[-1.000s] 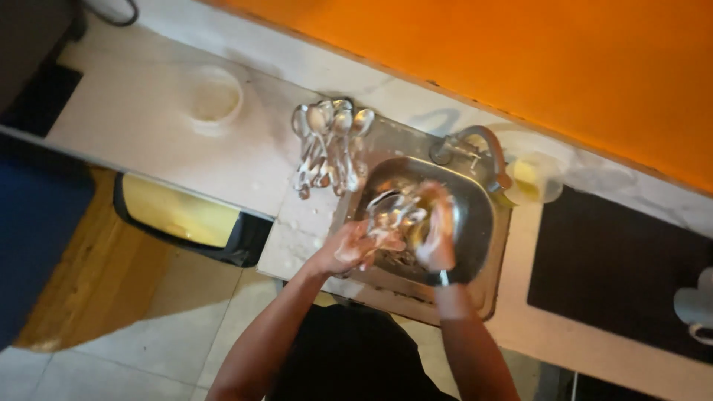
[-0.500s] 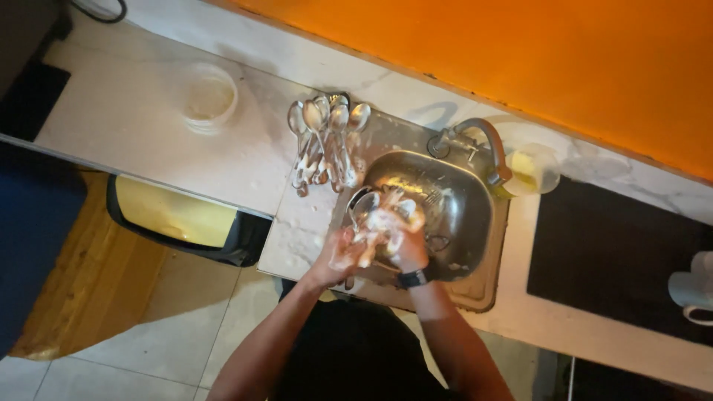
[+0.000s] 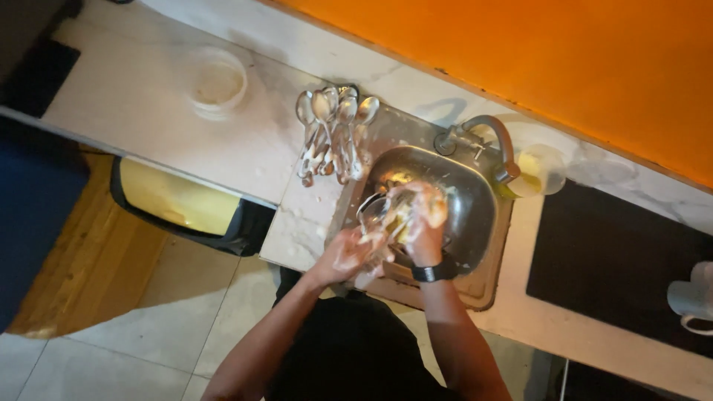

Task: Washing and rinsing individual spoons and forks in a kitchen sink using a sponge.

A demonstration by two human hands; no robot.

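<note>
Glass point(image 3: 382, 215) between both hands' grip

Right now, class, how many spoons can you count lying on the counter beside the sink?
About 5, though they overlap, so some may be hidden. The spoons lie side by side in one bunch on the counter, just left of the sink, bowls pointing toward the wall.

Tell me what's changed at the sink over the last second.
Little has changed. Both hands keep hold of the soapy glass over the sink; the right hand has shifted slightly around it, while the left hand supports it from below. The spoons, the white bowl and the tap stayed put.
</note>
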